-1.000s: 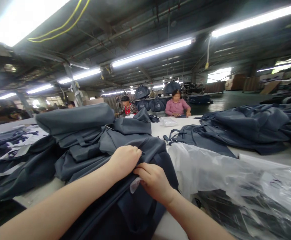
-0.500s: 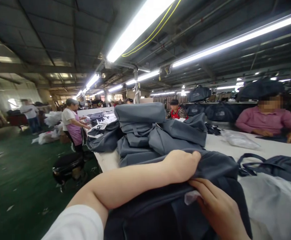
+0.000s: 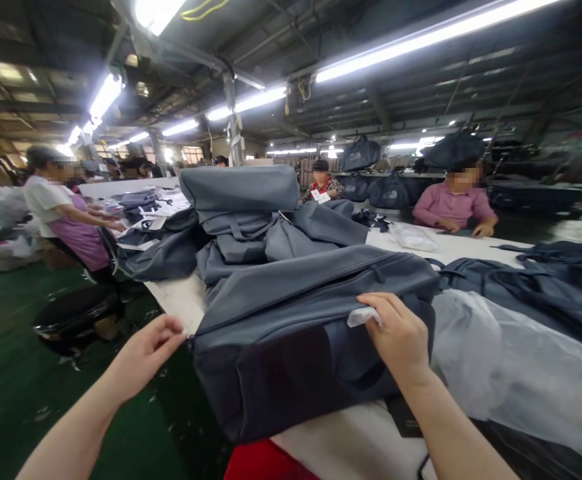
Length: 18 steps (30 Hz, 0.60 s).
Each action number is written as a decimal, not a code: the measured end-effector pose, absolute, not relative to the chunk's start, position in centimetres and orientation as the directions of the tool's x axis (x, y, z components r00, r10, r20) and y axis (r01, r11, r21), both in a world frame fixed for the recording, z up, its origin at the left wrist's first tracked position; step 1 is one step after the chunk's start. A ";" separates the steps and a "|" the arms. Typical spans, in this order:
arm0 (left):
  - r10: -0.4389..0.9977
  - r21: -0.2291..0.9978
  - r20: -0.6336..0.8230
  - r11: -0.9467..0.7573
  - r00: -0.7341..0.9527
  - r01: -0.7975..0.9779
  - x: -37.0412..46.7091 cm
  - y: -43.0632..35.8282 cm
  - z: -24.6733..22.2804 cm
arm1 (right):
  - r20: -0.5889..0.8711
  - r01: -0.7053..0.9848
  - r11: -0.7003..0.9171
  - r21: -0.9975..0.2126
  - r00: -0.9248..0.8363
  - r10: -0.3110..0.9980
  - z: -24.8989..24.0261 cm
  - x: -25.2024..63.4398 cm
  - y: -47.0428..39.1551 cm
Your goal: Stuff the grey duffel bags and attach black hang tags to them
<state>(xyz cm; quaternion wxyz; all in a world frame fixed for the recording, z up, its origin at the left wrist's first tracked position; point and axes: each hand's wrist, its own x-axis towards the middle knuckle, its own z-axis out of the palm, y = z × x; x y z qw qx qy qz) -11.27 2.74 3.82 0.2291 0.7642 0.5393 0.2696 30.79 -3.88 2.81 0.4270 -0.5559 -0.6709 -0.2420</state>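
A dark grey-blue bag [image 3: 291, 353] lies across the white table edge, its long zipper line running along the top. At the bag's left end, my left hand [image 3: 153, 343] pinches a small zipper pull [image 3: 189, 341]. My right hand [image 3: 395, 330] is closed at the bag's front upper edge, beside a dark strap, with a small piece of clear plastic [image 3: 364, 317] between its fingers.
Grey bags [image 3: 241, 190] are piled behind. Clear plastic sheeting [image 3: 515, 360] and more dark bags [image 3: 501, 287] lie right. People sit across the table; another in a purple apron [image 3: 83, 230] stands left near a black stool [image 3: 78, 313]. Red fabric [image 3: 265, 461] shows below.
My left hand has moved from the bag's right side to its left end. The view has shifted right, and the bag's whole top now shows. My right hand still has the plastic.
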 end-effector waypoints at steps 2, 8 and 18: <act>0.972 0.667 0.132 -0.232 0.194 0.708 -13.9 1.8 0.3 | 0.816 0.945 0.307 -0.110 -0.091 0.570 2.7 30.3 -4.1; 0.930 0.604 0.353 -0.309 0.101 0.735 -13.6 1.8 -1.0 | 0.687 0.930 0.352 -0.102 -0.190 0.701 3.1 29.9 -6.1; 0.844 0.539 0.296 -0.535 0.448 0.651 0.3 1.2 6.7 | 0.501 0.760 0.533 -0.373 -0.318 0.805 11.4 27.2 -12.0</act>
